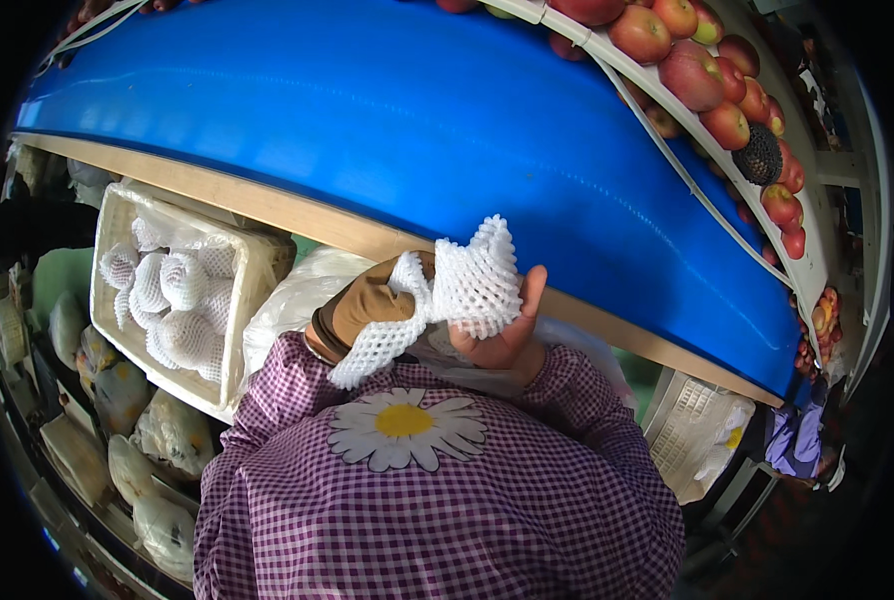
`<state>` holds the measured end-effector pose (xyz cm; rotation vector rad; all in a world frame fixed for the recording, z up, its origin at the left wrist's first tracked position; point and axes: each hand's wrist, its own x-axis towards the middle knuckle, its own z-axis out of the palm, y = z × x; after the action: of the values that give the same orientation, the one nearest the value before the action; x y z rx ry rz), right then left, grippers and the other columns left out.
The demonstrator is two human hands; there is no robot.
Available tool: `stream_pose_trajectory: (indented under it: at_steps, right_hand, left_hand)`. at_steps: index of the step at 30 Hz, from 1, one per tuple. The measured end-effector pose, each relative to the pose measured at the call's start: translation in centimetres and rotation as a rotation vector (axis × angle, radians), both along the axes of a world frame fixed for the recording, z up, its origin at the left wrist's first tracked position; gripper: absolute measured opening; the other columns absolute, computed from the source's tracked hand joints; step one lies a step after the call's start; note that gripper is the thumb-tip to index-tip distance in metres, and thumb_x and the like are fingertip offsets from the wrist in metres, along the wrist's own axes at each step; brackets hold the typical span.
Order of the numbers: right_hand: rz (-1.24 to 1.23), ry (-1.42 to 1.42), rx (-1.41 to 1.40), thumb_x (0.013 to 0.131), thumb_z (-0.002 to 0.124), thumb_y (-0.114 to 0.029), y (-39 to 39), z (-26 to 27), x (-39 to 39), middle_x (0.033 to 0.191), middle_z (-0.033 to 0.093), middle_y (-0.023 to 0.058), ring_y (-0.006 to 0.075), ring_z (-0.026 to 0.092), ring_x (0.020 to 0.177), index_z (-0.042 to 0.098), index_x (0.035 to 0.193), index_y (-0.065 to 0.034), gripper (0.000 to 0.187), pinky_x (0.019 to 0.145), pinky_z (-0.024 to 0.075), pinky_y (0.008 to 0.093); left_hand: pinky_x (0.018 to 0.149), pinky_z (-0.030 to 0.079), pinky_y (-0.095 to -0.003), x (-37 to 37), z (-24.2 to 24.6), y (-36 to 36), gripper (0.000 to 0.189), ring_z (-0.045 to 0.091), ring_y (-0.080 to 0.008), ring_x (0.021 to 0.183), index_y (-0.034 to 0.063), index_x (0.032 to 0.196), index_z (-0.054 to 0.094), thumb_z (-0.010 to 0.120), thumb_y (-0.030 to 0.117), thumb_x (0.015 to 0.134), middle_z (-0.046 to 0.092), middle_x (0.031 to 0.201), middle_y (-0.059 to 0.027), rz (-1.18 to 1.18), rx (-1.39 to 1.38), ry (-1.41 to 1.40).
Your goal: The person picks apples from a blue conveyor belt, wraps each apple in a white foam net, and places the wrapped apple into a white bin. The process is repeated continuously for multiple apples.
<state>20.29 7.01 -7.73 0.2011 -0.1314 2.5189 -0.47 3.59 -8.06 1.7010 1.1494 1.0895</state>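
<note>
White foam netting hangs between my two hands, in front of my chest. My left hand [375, 300], in a brown fabric glove, is closed on a foam net sleeve [383, 345] whose ends stick out above and below the fingers. On my bare right hand [503, 334] rests a wider foam net [478, 281], bulging and with a flared top; the palm and fingers support it from below, and the thumb stands up beside it. Whether a fruit is inside this net cannot be told. The two nets meet between the hands.
A blue conveyor belt [387, 142] with a wooden edge [214, 184] runs before me. Apples [691, 75] lie beyond a white rail. At left stands a crate [237, 330] of net-wrapped fruit [184, 277], with plastic bags behind; another crate [691, 427] and a person [796, 439] are at right.
</note>
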Motion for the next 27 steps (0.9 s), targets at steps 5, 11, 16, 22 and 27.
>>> stream_pose_trajectory:
  at_steps: [5,11,16,22,27]
  right_hand:
    - [-0.357,-0.345,0.149,0.095,0.057,-0.056,1.6,2.3,-0.7,0.162,0.029,0.0093,0.0270,0.023,0.150,0.035,0.153,-0.0074,0.078,0.124,0.0134,0.0496]
    - [0.020,-0.781,0.545,0.082,0.081,-0.018,4.3,4.7,2.4,0.129,0.063,0.0115,0.0234,0.058,0.121,0.049,0.139,0.0007,0.068,0.104,0.0467,0.0406]
    - [0.256,-0.459,0.309,0.087,0.071,-0.010,6.0,4.5,3.5,0.131,0.062,0.0153,0.0287,0.059,0.122,0.048,0.139,0.0015,0.058,0.103,0.0465,0.0423]
    - [-0.520,-1.225,0.434,0.098,0.063,-0.020,21.4,4.3,5.3,0.141,0.052,0.0189,0.0277,0.051,0.131,0.043,0.142,0.0075,0.056,0.111,0.0404,0.0402]
    - [-0.987,-2.106,0.567,0.086,0.075,-0.035,39.0,0.0,5.6,0.138,0.056,0.0152,0.0269,0.056,0.126,0.046,0.144,0.0010,0.074,0.106,0.0433,0.0355]
  left_hand:
    - [0.095,0.051,-0.0350,0.3,0.0,0.4,0.044,0.063,-0.0268,0.112,-0.0027,0.133,0.055,0.060,0.002,0.090,0.064,0.124,-0.0135,0.001,-0.023,0.392]
    - [0.100,0.045,-0.0294,1.8,1.5,1.2,0.057,0.058,-0.0141,0.112,-0.0005,0.134,0.054,0.077,0.011,0.083,0.064,0.123,-0.0061,-0.201,-0.695,-1.008]
    - [0.088,0.049,-0.0264,1.8,1.8,2.1,0.038,0.060,-0.0109,0.097,0.0014,0.123,0.061,0.072,0.009,0.088,0.065,0.109,-0.0027,-0.076,-0.566,-0.749]
    - [0.080,0.050,-0.0233,0.5,2.0,0.6,0.033,0.063,-0.0138,0.093,-0.0034,0.124,0.060,0.065,0.004,0.092,0.068,0.106,-0.0098,0.098,-0.764,-1.260]
    - [0.091,0.053,-0.0355,-1.0,3.1,-0.5,0.029,0.066,-0.0240,0.103,0.0005,0.111,0.062,0.055,-0.012,0.086,0.068,0.111,-0.0135,-0.018,-0.473,-0.752]
